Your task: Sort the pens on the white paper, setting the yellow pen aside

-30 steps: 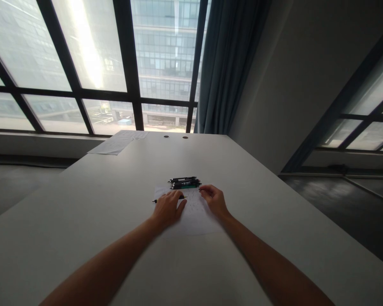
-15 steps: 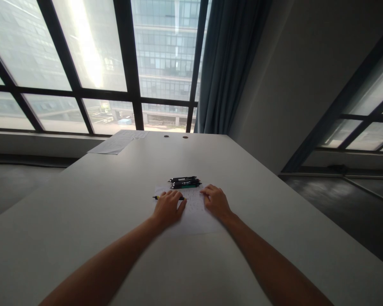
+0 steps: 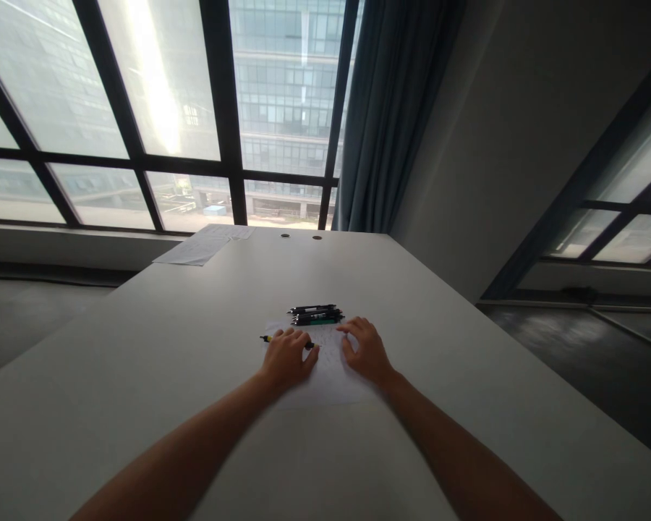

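Note:
My left hand (image 3: 286, 357) is closed around a black and yellow pen (image 3: 266, 338), which lies crosswise under the fingers with its tip pointing right. Beneath both hands is a white sheet of paper (image 3: 330, 387) with small handwriting on it. My right hand (image 3: 367, 351) rests at the sheet's right side, fingers bent and apart, thumb separate, with nothing visible between them. Just beyond the sheet's far edge, several dark pens (image 3: 315, 315) lie side by side, one with a green part.
The white table (image 3: 239, 289) stretches away to a large window. Papers (image 3: 195, 247) lie at its far left edge. Two round inserts (image 3: 285, 236) sit near the far end. A blue curtain (image 3: 377, 123) hangs behind, and a grey wall stands to the right.
My right hand's thumb and fingers have spread further apart. The left hand still holds the pen, its tip tilted slightly lower. The whole view has shifted a little.

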A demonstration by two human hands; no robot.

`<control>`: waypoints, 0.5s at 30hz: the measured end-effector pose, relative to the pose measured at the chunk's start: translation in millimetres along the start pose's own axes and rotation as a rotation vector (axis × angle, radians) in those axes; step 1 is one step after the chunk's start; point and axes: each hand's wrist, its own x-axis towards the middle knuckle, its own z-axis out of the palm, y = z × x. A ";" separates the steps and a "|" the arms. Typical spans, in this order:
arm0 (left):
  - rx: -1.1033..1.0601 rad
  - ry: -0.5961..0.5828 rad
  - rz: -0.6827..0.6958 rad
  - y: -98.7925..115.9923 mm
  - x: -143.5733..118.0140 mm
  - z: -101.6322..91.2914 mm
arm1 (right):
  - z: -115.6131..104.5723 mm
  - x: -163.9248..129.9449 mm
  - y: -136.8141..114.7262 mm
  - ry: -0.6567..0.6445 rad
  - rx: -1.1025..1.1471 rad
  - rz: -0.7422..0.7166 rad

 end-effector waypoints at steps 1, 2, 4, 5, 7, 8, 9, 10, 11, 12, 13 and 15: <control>0.000 0.000 0.003 0.2 0.2 -0.2 | 1.3 -0.9 -5.3 -0.015 0.054 -0.030; 0.000 -0.001 0.005 0.4 0.3 -0.5 | 2.9 -1.8 -10.4 -0.035 0.107 -0.055; -0.001 -0.003 0.007 0.9 0.0 -0.9 | 6.7 -3.0 -19.4 -0.070 0.189 -0.078; -0.002 -0.005 0.008 1.0 -0.2 -1.1 | 8.5 -3.2 -22.9 -0.082 0.217 -0.078; -0.004 -0.008 0.013 0.9 -0.9 -1.2 | 11.3 -2.7 -27.4 -0.091 0.261 -0.059; -0.004 -0.009 0.014 0.6 -1.2 -1.1 | 12.2 -2.2 -28.4 -0.092 0.286 -0.045; -0.005 -0.013 0.014 0.1 -1.4 -1.0 | 12.6 -1.6 -28.8 -0.093 0.315 -0.030; -0.005 -0.018 0.013 -0.6 -1.5 -0.9 | 12.6 -1.1 -28.6 -0.094 0.347 -0.015; -0.006 -0.022 0.009 -1.5 -1.5 -0.8 | 12.4 -0.6 -27.8 -0.092 0.374 -0.001; -0.009 -0.025 0.006 -2.3 -1.5 -0.6 | 11.9 -0.3 -26.6 -0.084 0.392 0.015; -0.015 -0.024 0.007 -3.2 -1.3 -0.5 | 11.3 -0.2 -25.0 -0.074 0.397 0.030; -0.037 -0.012 0.024 -4.5 -1.1 0.1 | 10.3 -0.3 -21.6 -0.045 0.384 0.052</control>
